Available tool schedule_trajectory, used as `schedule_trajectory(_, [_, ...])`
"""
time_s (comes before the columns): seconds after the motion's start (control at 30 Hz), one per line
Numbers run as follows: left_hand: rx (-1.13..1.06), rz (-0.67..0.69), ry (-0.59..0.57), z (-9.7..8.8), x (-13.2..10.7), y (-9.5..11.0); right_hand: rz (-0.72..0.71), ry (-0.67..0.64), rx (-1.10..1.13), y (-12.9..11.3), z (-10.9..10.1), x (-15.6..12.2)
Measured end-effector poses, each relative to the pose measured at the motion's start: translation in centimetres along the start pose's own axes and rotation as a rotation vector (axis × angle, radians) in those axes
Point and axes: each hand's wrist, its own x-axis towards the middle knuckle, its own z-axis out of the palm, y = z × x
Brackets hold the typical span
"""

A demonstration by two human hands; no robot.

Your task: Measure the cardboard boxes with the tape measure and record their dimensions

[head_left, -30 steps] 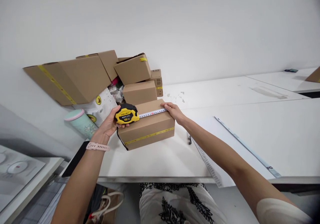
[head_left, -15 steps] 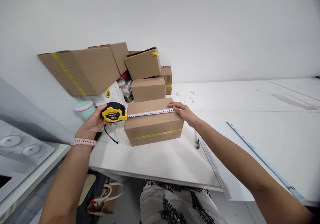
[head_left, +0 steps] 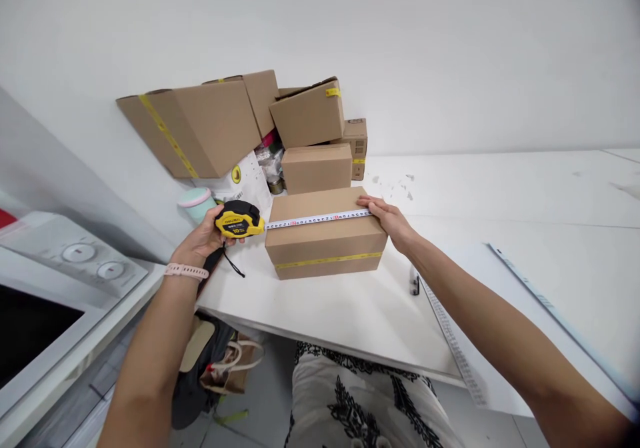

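A closed cardboard box with a yellow tape stripe along its front lies on the white table. My left hand is wrapped round a yellow and black tape measure just left of the box; its black wrist strap dangles below. From the case, the white blade runs across the box top to the right end. There my right hand closes on the blade, its fingers lying on the box's top edge. The blade's tip is hidden under those fingers.
Several cardboard boxes are stacked behind, against the wall. A mint-green container stands at the left, with a white microwave farther left. A spiral notebook and a small black-and-clear item lie at the right.
The view has turned left, so everything appears farther right, and more of the microwave shows. Both hands still hold the tape measure across the box.
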Motion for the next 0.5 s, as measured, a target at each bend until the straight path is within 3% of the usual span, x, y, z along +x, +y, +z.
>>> schedule_trajectory(0.3, [0.011,-0.005,-0.061,0.49,-0.83,0.27,0.063,-0.08,0.08,0.03,-0.2,-0.57])
schedule_trajectory(0.5, [0.013,-0.013,-0.037,0.55,-0.9,0.15,0.03,-0.078,0.102,-0.09,-0.07,-0.33])
